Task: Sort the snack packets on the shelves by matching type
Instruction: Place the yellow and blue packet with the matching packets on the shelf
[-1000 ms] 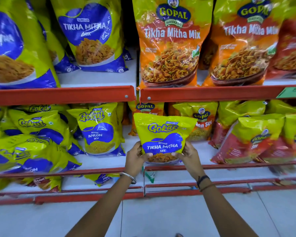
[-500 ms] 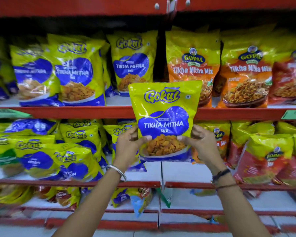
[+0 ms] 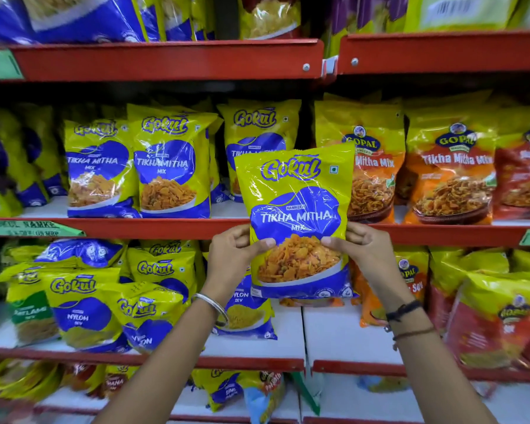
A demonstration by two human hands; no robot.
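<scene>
The yellow-and-blue Gokul Tikha Mitha packet [image 3: 294, 221] I hold covers most of the matching packet [image 3: 254, 133] behind it and the left half of an orange Gopal packet [image 3: 377, 179]. The top shelf's packets [image 3: 270, 16] are cut off by the frame. The green price label [image 3: 28, 228] is blurred.

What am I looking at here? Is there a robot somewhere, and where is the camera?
There is no robot: these are a person's two bare hands. The single camera is worn on the person's head and looks forward and down, so both forearms reach in from below. The left hand and the right hand each have a grip on one side of the held packet, a yellow and blue bag labelled Gokul Tikha Mitha Mix. Behind it stand red shelves full of snack bags. On the middle shelf, matching Gokul Tikha Mitha packets stand left of the held one, and orange Gopal packets stand to its right. The shelf below holds Gokul Nylon Sev packets.
</scene>
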